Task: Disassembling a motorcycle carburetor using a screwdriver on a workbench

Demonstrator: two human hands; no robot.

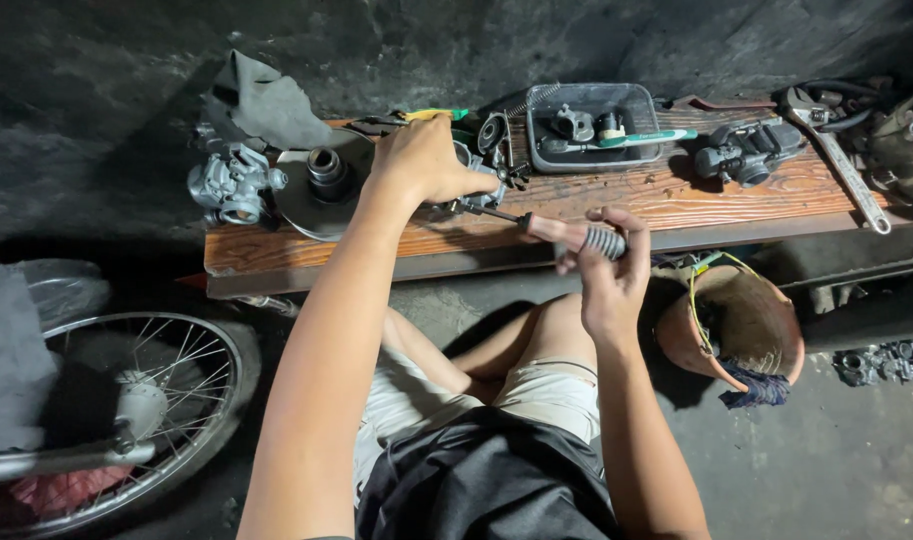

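Note:
My left hand [424,158] presses down on a small metal engine part [481,175] lying on the wooden bench [676,200], covering most of it. My right hand [608,262] grips the reddish handle of a screwdriver [568,234], fingers wrapped round its ribbed grey end. The screwdriver's shaft points left into the part under my left hand. My bare knees and light shorts show below the bench.
On the bench: a carburettor [228,183] and round clutch disc [326,180] at left, a dark rag [261,100], a clear tray of small parts [591,125], another carburettor [748,152], an adjustable wrench [841,165]. A spoked wheel [141,395] stands at left, a broken clay pot [741,325] at right.

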